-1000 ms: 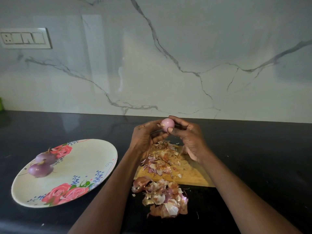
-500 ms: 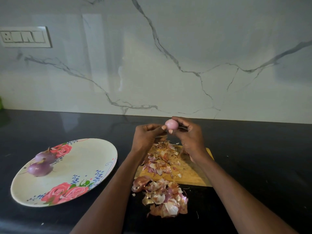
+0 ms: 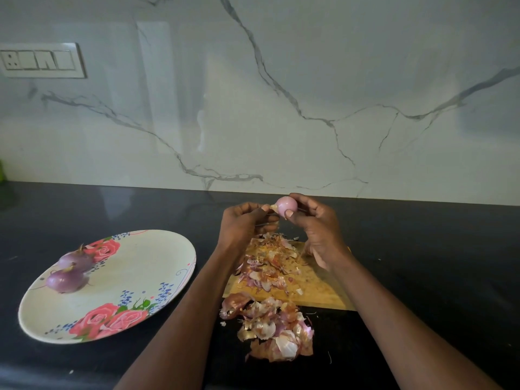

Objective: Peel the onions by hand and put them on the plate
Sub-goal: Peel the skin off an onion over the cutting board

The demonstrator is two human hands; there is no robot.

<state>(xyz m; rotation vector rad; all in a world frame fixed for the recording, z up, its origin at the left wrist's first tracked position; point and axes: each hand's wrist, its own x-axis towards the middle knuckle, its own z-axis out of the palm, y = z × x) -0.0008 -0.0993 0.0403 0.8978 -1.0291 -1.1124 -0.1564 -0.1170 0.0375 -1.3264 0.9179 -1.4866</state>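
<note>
A small pink onion point(image 3: 286, 205) is being held up above the far end of a wooden cutting board point(image 3: 319, 291), in front of the marble wall point(image 3: 281, 94). The right hand point(image 3: 318, 223) is gripping it between thumb and fingertips, while the left hand point(image 3: 247, 220) is pinching a bit of loose skin at the onion's left end. Dry peels point(image 3: 270, 263) are covering much of the board, and a second heap of peels point(image 3: 273, 325) is lying on the black counter point(image 3: 422, 263) just in front of it, between the two forearms. To the left, well apart from the hands, a flowered plate point(image 3: 135, 274) is sitting on the counter, and two purple onions point(image 3: 67, 270) are resting on its far left side, touching each other. That is making three onions in all, one plate and one board. A switch panel point(image 3: 39, 60) is showing on the wall at upper left.
</note>
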